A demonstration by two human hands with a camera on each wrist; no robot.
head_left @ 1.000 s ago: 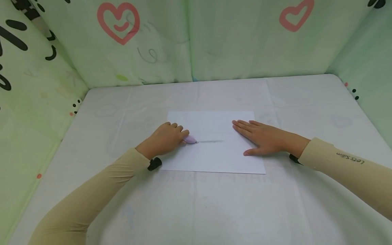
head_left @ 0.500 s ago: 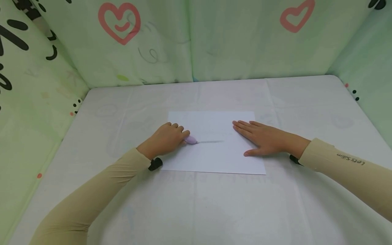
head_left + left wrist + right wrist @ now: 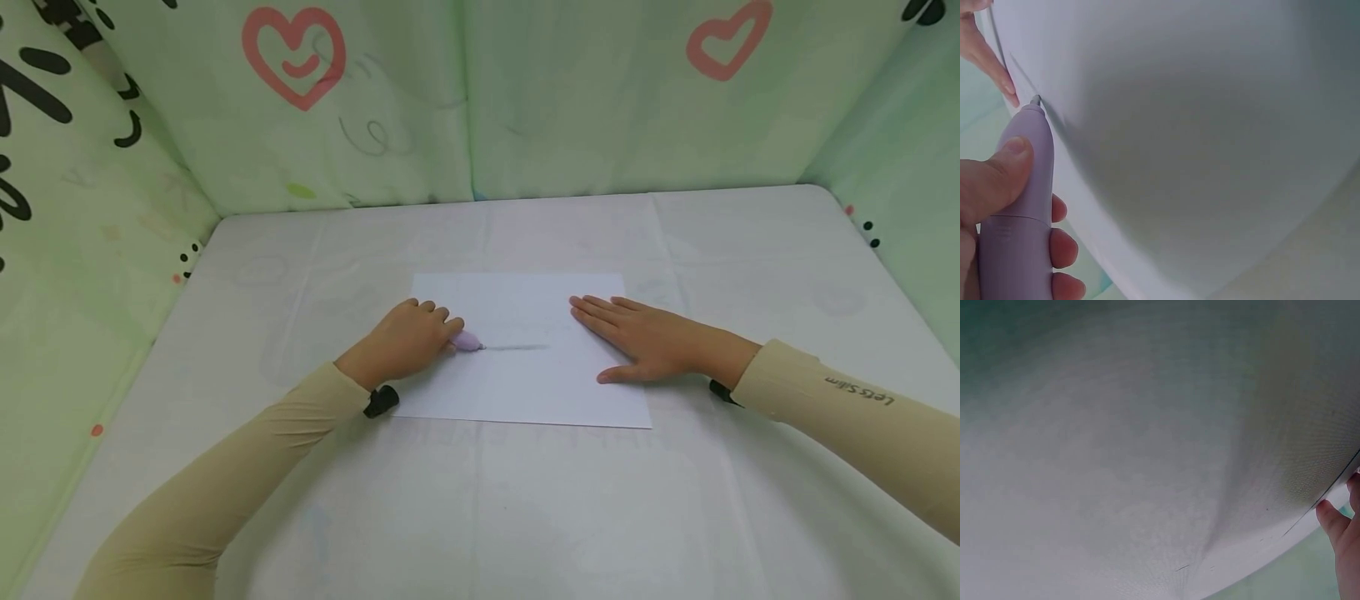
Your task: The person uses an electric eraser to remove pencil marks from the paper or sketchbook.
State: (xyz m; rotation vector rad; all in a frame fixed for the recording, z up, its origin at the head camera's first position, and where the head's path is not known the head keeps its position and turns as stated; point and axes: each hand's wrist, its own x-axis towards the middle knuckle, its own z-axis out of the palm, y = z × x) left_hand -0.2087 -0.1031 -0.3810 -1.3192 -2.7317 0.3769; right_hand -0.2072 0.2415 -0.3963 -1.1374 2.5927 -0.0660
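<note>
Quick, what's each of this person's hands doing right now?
Left hand: closed, holding the light purple pen-like tool.
Right hand: open, palm down on the right side of the white paper.

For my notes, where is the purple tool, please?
In the head view, the left hand holds the purple tool at the left end of the grey line.

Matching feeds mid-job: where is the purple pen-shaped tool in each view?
Head: purple tool just below centre, in the left hand.
Left wrist: purple tool lower left, tip upward.
Right wrist: not in it.
Shared landmark: the right hand, top left in left wrist, right edge in right wrist.
</note>
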